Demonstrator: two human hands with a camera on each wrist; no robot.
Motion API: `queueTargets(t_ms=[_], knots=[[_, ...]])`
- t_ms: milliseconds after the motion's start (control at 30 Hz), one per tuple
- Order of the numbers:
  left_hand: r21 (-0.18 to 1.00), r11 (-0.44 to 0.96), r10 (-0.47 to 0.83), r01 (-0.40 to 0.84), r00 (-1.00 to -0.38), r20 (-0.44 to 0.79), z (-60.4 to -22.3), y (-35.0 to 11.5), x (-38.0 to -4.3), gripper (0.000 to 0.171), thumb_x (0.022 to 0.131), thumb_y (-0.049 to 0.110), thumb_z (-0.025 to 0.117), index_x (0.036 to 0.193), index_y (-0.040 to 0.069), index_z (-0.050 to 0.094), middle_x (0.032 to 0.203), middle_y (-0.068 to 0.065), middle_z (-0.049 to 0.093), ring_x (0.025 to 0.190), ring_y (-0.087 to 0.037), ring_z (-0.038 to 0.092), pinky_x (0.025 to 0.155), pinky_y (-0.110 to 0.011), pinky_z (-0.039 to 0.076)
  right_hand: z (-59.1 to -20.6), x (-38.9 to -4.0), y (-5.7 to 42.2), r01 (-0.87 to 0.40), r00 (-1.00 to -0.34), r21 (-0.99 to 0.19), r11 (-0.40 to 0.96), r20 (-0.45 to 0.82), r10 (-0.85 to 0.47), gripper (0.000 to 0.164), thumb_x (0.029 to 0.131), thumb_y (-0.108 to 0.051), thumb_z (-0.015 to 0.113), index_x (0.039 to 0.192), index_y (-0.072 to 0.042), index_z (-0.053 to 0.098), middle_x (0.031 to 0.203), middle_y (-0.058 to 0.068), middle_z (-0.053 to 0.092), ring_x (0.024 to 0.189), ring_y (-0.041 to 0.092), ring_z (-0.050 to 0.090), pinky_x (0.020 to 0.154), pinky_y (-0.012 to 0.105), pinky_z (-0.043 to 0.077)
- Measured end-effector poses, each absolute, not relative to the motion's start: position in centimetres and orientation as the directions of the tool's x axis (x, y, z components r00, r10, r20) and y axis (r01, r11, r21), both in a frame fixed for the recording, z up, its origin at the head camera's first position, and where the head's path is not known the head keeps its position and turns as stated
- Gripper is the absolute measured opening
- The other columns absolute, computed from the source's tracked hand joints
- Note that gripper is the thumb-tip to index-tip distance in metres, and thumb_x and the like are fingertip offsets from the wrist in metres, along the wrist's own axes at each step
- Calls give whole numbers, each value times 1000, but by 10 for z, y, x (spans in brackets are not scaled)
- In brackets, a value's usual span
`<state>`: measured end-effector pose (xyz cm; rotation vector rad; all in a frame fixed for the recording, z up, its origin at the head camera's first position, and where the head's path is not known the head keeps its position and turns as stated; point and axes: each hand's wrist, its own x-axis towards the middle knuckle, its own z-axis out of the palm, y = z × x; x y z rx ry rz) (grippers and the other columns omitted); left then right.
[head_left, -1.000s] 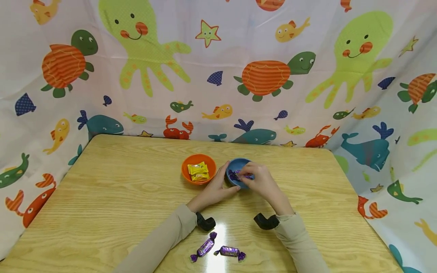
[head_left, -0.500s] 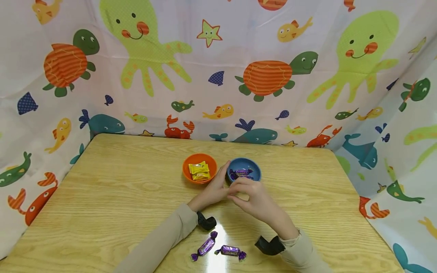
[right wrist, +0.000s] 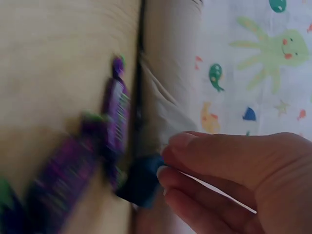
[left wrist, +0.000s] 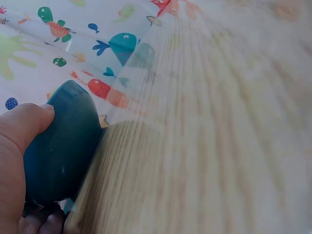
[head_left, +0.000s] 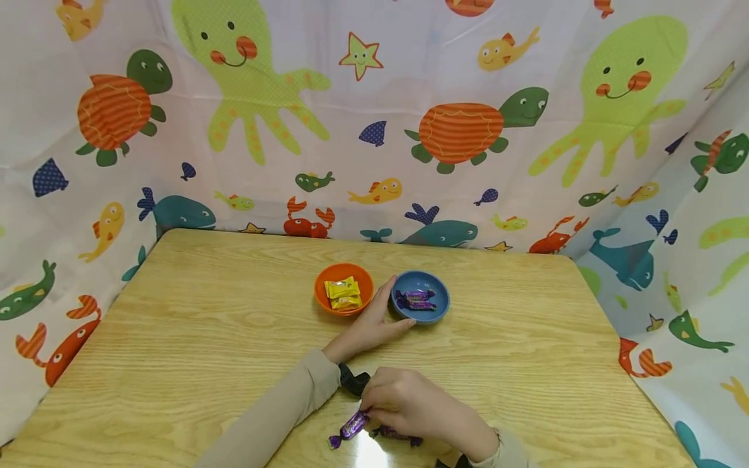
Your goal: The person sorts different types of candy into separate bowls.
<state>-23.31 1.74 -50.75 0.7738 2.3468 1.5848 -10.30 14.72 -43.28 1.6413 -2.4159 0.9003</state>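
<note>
My left hand (head_left: pixel 371 328) holds the small blue bowl (head_left: pixel 440 313) by its left side; in the left wrist view its thumb lies at the rim and its fingers reach low on the bowl (left wrist: pixel 68 146). Purple wrapped candies (head_left: pixel 418 300) lie inside the bowl. My right hand (head_left: pixel 406 403) is over two more purple candies near the front, with fingertips at the upper end of the slanted candy (head_left: pixel 354 424). The other candy (head_left: pixel 398 434) is partly covered by this hand. The right wrist view shows nothing between its thumb and fingers, with the slanted candy (right wrist: pixel 117 114) beyond them.
An orange bowl (head_left: pixel 321 298) with several yellow wrapped candies (head_left: pixel 342 287) stands just left of my left fingers. Black wrist mounts (head_left: pixel 353 382) sit at both cuffs. A sea-animal curtain (head_left: pixel 328 149) closes off the back and sides of the wooden table (head_left: pixel 234 325).
My right hand has come out of the blue bowl, leaving a purple candy there, and moved down toward the front candies. My left hand stays on the bowl.
</note>
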Motion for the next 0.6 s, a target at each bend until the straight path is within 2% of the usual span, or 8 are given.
queueTargets(t_ms=[100, 333, 600], knots=[[909, 283, 527, 306, -842, 119, -507, 17, -233, 102, 89, 51, 70, 161, 14, 7, 165, -5, 12, 150, -20, 14, 119, -47, 20, -439, -96, 144, -880, -394, -407, 247, 332, -857, 11, 86, -6, 77, 96, -11, 76, 99, -6, 70, 94, 1, 61, 87, 8, 44], [907, 287, 528, 308, -841, 119, -508, 17, -233, 103, 89, 50, 70, 161, 13, 7, 164, -6, 13, 150, -20, 15, 119, -46, 20, -450, -87, 138, -863, -439, -377, 337, 229, -869, 15, 88, -7, 74, 102, -11, 76, 104, -6, 68, 100, 1, 60, 90, 9, 44], [909, 285, 526, 304, -842, 117, -509, 18, -232, 103, 89, 50, 71, 161, 14, 7, 165, -6, 12, 150, -21, 15, 119, -46, 20, -455, -82, 135, -856, -465, -354, 378, 206, -861, 16, 90, -8, 72, 103, -17, 74, 100, -10, 64, 94, -4, 56, 85, 7, 43]])
